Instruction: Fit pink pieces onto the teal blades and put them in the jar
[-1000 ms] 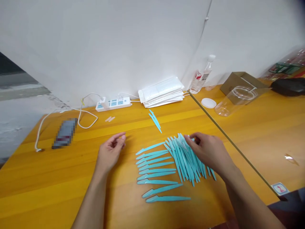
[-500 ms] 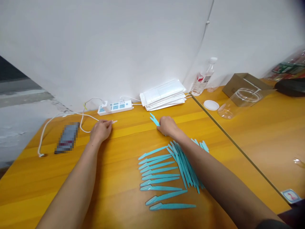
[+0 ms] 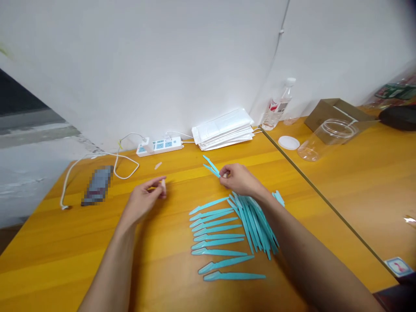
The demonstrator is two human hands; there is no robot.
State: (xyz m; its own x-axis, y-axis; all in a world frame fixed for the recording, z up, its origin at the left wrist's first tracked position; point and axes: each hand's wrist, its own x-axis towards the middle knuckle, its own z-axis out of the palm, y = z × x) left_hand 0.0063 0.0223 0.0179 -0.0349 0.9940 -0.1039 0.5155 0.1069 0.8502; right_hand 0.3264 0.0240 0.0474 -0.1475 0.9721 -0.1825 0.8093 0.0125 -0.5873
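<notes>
My right hand (image 3: 238,178) is closed on the handle ends of two light-blue eyebrow razors (image 3: 212,168), whose heads point to the far left. Below it lies a loose pile of the same razors (image 3: 251,221), partly covered by my right forearm. Left of the pile, several razors (image 3: 221,252) lie in a spaced column, heads to the left. My left hand (image 3: 146,198) hovers over the table with index finger and thumb apart, and I see nothing held in it. Just beyond it a small pale translucent piece (image 3: 158,165) rests on the wood.
A phone (image 3: 97,185) and a white cable (image 3: 65,182) lie at the left. Along the wall are a power strip (image 3: 159,146), a stack of white packets (image 3: 224,130) and a water bottle (image 3: 277,106). Further right sit a white lid (image 3: 289,142), a clear jar (image 3: 320,143) and a cardboard box (image 3: 328,113).
My left hand has let go of the small pale piece and drawn back toward me and to the right. My right hand has shifted slightly right and nearer, still holding the razors.
</notes>
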